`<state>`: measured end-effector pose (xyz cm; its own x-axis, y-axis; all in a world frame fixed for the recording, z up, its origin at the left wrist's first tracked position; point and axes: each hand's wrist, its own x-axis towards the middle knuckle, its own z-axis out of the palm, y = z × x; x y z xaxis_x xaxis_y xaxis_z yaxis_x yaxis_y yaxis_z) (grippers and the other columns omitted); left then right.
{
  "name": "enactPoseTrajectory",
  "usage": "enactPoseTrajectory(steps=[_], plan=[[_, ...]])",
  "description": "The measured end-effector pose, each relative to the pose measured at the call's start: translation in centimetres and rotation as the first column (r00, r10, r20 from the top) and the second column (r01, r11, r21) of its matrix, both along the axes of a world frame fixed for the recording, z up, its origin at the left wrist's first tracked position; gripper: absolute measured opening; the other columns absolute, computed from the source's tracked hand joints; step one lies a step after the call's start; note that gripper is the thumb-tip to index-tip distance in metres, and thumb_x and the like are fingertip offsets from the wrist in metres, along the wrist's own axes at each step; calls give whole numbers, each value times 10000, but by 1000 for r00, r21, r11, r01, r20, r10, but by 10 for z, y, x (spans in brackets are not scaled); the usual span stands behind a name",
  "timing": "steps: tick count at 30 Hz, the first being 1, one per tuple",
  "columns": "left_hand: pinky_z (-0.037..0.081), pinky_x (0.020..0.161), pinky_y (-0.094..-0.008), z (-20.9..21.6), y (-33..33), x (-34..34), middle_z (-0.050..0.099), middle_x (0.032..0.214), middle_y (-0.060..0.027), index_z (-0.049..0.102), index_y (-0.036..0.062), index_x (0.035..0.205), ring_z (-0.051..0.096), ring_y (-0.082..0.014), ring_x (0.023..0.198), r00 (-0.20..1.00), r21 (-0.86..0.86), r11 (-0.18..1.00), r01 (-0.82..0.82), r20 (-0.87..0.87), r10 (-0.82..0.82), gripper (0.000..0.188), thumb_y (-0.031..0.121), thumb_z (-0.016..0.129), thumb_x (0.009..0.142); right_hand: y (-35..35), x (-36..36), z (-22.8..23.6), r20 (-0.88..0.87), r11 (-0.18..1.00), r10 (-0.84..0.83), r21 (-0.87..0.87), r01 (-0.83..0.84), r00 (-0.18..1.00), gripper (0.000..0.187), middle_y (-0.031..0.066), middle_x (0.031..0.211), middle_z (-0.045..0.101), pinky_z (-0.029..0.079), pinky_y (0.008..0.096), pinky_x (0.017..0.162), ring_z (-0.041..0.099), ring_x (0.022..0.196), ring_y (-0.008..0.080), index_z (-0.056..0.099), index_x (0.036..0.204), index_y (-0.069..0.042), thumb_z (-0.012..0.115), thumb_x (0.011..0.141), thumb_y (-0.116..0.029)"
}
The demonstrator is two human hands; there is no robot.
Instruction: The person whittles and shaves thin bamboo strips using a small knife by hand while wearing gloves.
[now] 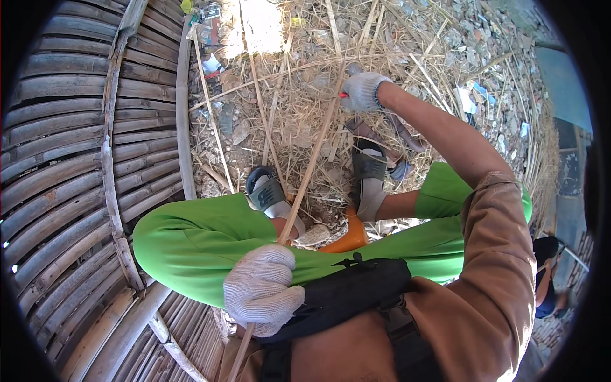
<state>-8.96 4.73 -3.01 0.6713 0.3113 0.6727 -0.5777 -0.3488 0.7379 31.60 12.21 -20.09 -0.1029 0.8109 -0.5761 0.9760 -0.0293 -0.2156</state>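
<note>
A long, thin bamboo strip [314,162] runs slantwise from my lap up past my feet. My left hand [262,290], in a white knitted glove, is closed around its lower part, and the strip's end passes out below the fist. My right hand [363,91], also gloved, is closed beside the strip's upper part. A small red piece [344,95] pokes out at its fingers; the rest of what it grips is hidden. Whether the right hand touches the strip I cannot tell.
A slatted bamboo wall [70,127] stands along the left. Straw and loose strips [305,83] litter the stony ground. My sandalled feet [369,169] rest there, near an orange plastic piece [349,235]. Another person [546,280] is partly visible at the far right.
</note>
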Motion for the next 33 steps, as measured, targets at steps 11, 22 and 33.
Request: enactPoseTrajectory(steps=[11,22,33], plan=[[528,667,-518,-3,3,-2,620,701,-96,699,-84,980,565,-261,569,999,-3,999,-32,34,32,336,121,846,758,32,39,-61,63,996,-80,-30,82,995,387,231,1026,783,590,483,851,761,961,409,782,1063,-84,583,954,-398],[533,662,-520,6,1,-3,614,684,-115,696,-78,962,560,-270,549,995,-59,995,-81,-56,78,247,115,793,841,39,43,-74,206,933,-345,-25,358,916,473,188,1326,756,595,488,995,733,1223,384,778,1275,-69,572,1025,-414],[427,635,-384,-3,-26,6,392,497,-15,434,86,518,405,-191,498,803,-566,659,-496,-9,596,526,295,722,906,-30,26,-57,-20,727,-674,160,668,738,591,241,1336,729,543,496,1073,702,1255,410,761,1310,-80,529,979,-511]])
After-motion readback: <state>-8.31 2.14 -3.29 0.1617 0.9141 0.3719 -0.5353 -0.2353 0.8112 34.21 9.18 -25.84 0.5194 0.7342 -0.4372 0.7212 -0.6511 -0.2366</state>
